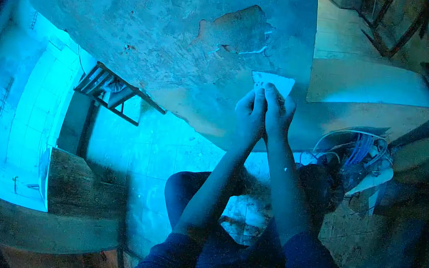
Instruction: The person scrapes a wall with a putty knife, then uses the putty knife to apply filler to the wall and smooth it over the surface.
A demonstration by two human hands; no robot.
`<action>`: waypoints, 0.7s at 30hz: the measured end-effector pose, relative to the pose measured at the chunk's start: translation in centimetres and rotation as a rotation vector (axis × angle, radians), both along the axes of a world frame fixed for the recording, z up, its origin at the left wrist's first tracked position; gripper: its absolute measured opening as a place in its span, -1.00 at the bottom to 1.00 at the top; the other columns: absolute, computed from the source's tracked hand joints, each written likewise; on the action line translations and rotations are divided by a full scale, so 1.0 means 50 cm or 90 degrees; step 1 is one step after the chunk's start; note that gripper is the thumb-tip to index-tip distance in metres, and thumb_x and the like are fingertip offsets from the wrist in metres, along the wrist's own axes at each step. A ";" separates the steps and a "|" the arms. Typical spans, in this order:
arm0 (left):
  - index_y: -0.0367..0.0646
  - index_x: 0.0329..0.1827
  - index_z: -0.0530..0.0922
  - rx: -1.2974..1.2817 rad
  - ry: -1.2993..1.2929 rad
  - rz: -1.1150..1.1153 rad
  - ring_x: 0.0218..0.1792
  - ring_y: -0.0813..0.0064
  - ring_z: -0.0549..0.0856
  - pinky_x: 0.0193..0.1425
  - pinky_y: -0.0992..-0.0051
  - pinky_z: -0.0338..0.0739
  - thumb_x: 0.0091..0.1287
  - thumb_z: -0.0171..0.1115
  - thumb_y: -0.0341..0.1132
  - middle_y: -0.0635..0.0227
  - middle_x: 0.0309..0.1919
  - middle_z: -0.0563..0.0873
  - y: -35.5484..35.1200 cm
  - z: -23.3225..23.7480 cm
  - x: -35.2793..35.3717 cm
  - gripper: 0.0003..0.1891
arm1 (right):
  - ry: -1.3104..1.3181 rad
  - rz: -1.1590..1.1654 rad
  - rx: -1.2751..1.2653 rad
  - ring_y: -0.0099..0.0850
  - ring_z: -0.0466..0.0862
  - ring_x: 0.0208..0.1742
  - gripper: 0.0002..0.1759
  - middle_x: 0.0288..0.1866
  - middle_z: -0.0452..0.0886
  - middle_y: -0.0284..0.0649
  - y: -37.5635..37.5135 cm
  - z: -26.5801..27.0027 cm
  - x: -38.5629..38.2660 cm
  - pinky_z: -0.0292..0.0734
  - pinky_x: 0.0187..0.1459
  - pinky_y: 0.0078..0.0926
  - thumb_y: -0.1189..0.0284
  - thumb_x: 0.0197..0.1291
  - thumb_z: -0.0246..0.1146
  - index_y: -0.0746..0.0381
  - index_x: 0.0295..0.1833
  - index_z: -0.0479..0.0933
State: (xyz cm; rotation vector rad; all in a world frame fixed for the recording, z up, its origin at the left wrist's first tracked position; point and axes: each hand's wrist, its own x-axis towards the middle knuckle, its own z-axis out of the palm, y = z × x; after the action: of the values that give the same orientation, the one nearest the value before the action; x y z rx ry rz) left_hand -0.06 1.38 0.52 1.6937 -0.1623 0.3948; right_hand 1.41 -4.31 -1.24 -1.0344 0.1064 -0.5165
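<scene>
Both hands are together over the near edge of a large worn tabletop. Between them they hold a small pale flat piece, wider at its far edge, with a few dark marks near the fingers. My left hand grips its left side with bent fingers. On its right side are the closed fingers of my right hand. The two hands touch each other, and the fingertips partly cover the piece's lower part. Beyond them, a rough brownish patch marks the tabletop.
A bundle of cables lies at the right, below the table edge. A dark slatted wooden frame stands at the left. Flat boards extend right of the tabletop. Tiled floor shows below.
</scene>
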 end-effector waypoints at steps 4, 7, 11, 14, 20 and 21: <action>-0.31 -0.39 0.50 0.024 0.003 -0.030 -0.51 0.73 0.39 -0.48 0.61 0.26 0.41 -0.08 -0.18 0.49 -0.57 0.50 0.010 0.002 0.002 -0.64 | 0.002 -0.007 -0.010 -0.57 0.55 -0.39 -0.78 -0.39 0.61 -0.27 0.003 0.005 -0.004 0.45 -0.36 -0.60 0.38 0.11 0.24 0.36 -0.33 0.56; -0.33 -0.35 0.51 0.011 0.017 -0.043 -0.47 0.71 0.44 -0.43 0.61 0.33 0.41 -0.07 -0.19 0.46 -0.53 0.55 0.022 -0.010 0.014 -0.65 | 0.005 -0.012 0.047 -0.52 0.57 -0.38 -0.72 -0.41 0.61 -0.22 0.011 0.012 0.001 0.47 -0.33 -0.52 0.35 0.05 0.29 0.40 -0.38 0.54; -0.35 -0.29 0.52 0.017 -0.010 -0.021 -0.40 0.71 0.48 -0.36 0.62 0.38 0.41 -0.07 -0.20 0.43 -0.46 0.59 0.039 0.026 0.014 -0.66 | -0.010 0.036 0.083 -0.48 0.58 -0.30 -0.70 -0.31 0.61 -0.20 0.035 0.031 0.011 0.47 -0.26 -0.51 0.32 0.05 0.29 0.38 -0.27 0.53; -0.35 -0.29 0.52 0.047 -0.021 -0.001 -0.37 0.69 0.49 -0.33 0.62 0.39 0.40 -0.06 -0.21 0.42 -0.44 0.59 0.062 0.012 0.013 -0.67 | 0.013 0.063 0.099 -0.48 0.59 -0.30 -0.71 -0.31 0.61 -0.20 0.049 0.036 0.005 0.48 -0.26 -0.50 0.34 0.06 0.27 0.38 -0.25 0.53; -0.10 -0.06 0.46 -0.494 0.211 -0.270 -0.22 0.39 0.55 -0.17 0.36 0.44 0.33 -0.07 0.01 0.31 -0.17 0.57 0.124 -0.111 -0.004 -0.62 | -0.027 0.184 0.018 -0.61 0.51 -0.52 -0.82 -0.50 0.55 -0.33 0.062 0.006 -0.035 0.41 -0.46 -0.64 0.41 0.10 0.19 0.34 -0.32 0.53; -0.13 0.00 0.42 -0.623 0.270 -0.276 -0.15 0.39 0.54 -0.07 0.38 0.43 0.36 -0.15 0.00 0.29 -0.11 0.55 0.126 -0.100 -0.041 -0.59 | 0.017 0.265 -0.013 -0.63 0.47 -0.60 -0.83 -0.54 0.53 -0.35 0.052 0.007 -0.044 0.37 -0.56 -0.66 0.41 0.10 0.19 0.32 -0.33 0.53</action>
State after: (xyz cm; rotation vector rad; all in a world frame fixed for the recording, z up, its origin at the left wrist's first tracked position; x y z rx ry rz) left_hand -2.10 7.69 -4.50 0.7087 -0.0064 -0.2104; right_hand -0.82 -1.70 -0.89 -1.0482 -0.0901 -0.1246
